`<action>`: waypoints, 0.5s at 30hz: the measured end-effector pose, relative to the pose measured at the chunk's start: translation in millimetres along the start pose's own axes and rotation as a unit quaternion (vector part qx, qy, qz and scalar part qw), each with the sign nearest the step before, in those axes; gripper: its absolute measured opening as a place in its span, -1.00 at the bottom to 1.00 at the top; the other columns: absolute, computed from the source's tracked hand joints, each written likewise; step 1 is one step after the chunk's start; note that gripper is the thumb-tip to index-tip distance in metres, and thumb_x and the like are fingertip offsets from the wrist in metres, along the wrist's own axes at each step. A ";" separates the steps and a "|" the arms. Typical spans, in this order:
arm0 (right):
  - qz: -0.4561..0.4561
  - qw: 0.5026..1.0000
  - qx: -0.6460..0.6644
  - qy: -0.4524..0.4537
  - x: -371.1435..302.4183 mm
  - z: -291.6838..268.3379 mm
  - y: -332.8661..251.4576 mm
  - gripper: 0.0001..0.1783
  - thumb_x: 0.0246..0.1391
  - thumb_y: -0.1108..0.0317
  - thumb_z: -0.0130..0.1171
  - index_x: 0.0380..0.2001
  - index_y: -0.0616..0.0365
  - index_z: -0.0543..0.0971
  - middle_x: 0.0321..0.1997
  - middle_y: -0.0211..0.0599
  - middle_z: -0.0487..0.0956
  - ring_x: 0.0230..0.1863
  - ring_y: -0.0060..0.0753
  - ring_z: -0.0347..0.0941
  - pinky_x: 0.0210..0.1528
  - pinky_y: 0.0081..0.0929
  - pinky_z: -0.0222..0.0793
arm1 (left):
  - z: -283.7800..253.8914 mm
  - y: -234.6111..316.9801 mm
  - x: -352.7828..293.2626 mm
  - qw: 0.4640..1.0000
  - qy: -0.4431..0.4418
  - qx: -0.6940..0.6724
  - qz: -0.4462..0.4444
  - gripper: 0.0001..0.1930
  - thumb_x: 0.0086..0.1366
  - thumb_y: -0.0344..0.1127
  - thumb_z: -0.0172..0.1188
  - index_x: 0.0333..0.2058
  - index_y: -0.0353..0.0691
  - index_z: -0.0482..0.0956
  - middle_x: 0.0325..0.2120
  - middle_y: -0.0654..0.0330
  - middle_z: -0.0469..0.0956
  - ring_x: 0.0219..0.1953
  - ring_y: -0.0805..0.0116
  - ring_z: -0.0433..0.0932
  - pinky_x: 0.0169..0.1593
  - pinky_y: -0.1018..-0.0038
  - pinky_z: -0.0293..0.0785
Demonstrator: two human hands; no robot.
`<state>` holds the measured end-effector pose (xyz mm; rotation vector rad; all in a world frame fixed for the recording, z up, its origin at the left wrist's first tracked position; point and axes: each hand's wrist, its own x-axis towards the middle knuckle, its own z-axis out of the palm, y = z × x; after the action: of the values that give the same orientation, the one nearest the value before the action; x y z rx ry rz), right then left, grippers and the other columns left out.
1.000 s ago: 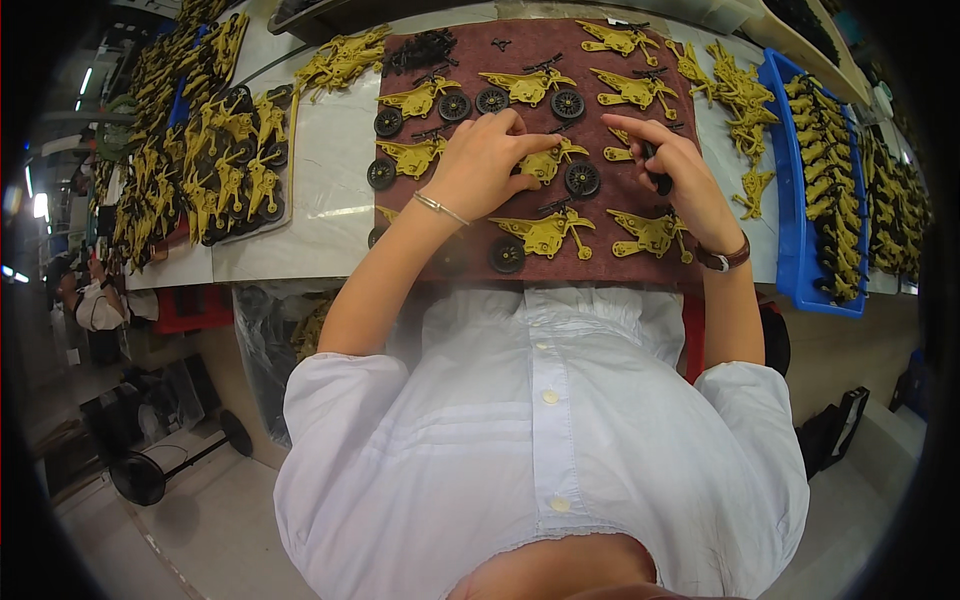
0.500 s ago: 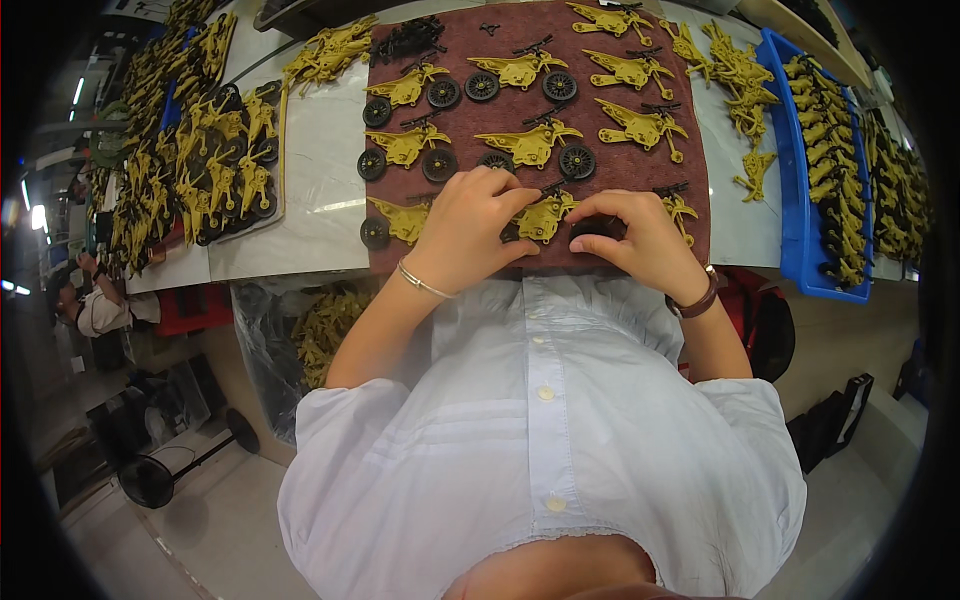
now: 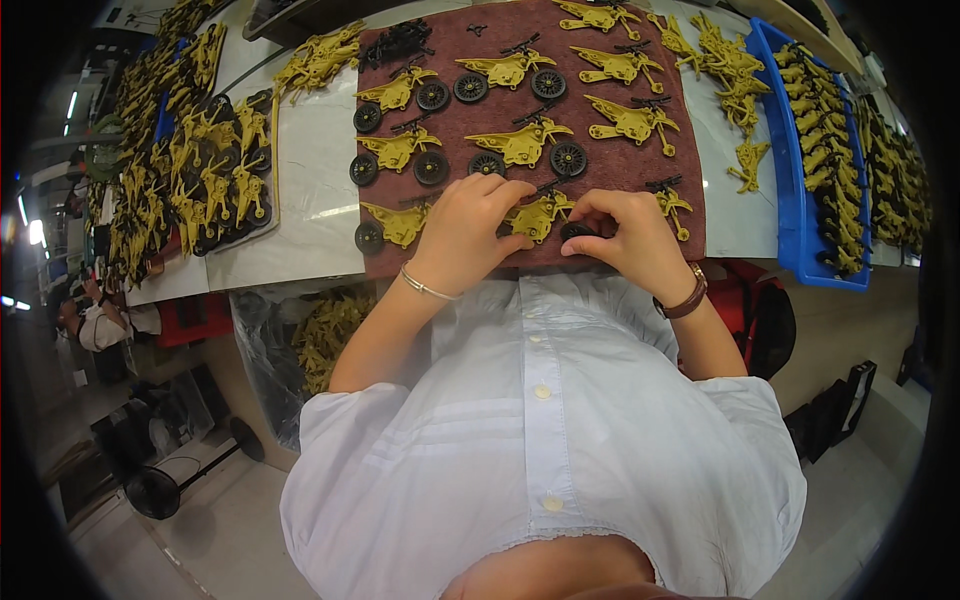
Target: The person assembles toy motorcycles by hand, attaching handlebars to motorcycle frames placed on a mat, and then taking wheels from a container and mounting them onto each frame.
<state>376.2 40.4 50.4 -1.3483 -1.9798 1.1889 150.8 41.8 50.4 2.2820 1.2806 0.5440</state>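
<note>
A yellow toy motorcycle body (image 3: 540, 216) with black handlebars lies between my hands in the nearest row. My left hand (image 3: 466, 222) curls round its rear end, thumb and forefinger closed on it; the other fingers hide that part. In my right hand (image 3: 628, 232), the thumb and fingers pinch a black wheel (image 3: 577, 231) beside the body's front fork. Whether the wheel touches the fork cannot be made out. Left of my left hand lies another yellow body (image 3: 398, 222) with a black rear wheel (image 3: 369, 237); its front is partly covered by my wrist.
More bodies rest in rows on the dark red cloth (image 3: 640, 165), some wheeled, others at right wheelless. Black parts (image 3: 398, 42) are heaped at its far left corner. A blue tray (image 3: 790, 200) of yellow pieces stands right; a loaded tray (image 3: 277, 150) stands left.
My right hand has brought the wheel slightly left, toward the body's fork, and less of the wheel shows. My left hand keeps its place on the body. The whole view has shifted a little.
</note>
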 end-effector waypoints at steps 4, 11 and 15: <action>0.001 1.000 -0.026 -0.017 1.2 0.9 4.2 -0.65 -0.29 0.28 0.46 -0.39 0.16 0.59 -0.59 -0.31 0.53 -0.54 -0.33 0.45 -0.45 -0.41 0.35 | 1.0 0.5 0.2 1.000 0.003 -0.004 0.000 -0.49 -0.19 -0.37 0.44 -0.15 -0.16 0.54 -0.38 0.20 0.50 -0.23 0.17 0.48 -0.13 0.29 0.40; -0.037 0.995 -0.046 0.079 -0.1 -9.7 3.9 -0.65 -0.14 0.24 0.39 -0.28 0.14 0.55 -0.39 -0.31 0.50 -0.38 -0.39 0.44 -0.29 -0.44 0.37 | -0.4 3.2 0.6 1.000 -0.006 0.006 -0.002 -0.47 -0.18 -0.37 0.44 -0.13 -0.17 0.53 -0.38 0.19 0.50 -0.22 0.15 0.48 -0.12 0.29 0.40; 0.020 0.976 0.202 0.077 -7.2 -26.5 13.3 -0.71 0.09 0.41 0.10 -0.10 0.22 0.41 -0.13 -0.39 0.39 -0.05 -0.58 0.29 -0.06 -0.53 0.26 | -1.3 2.9 0.3 1.000 -0.013 0.009 -0.008 -0.46 -0.18 -0.36 0.44 -0.13 -0.17 0.53 -0.37 0.17 0.49 -0.22 0.15 0.48 -0.12 0.29 0.40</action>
<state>406.0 46.4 53.5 -1.2294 -1.5083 1.3688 152.2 41.0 53.1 2.2841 1.2953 0.4970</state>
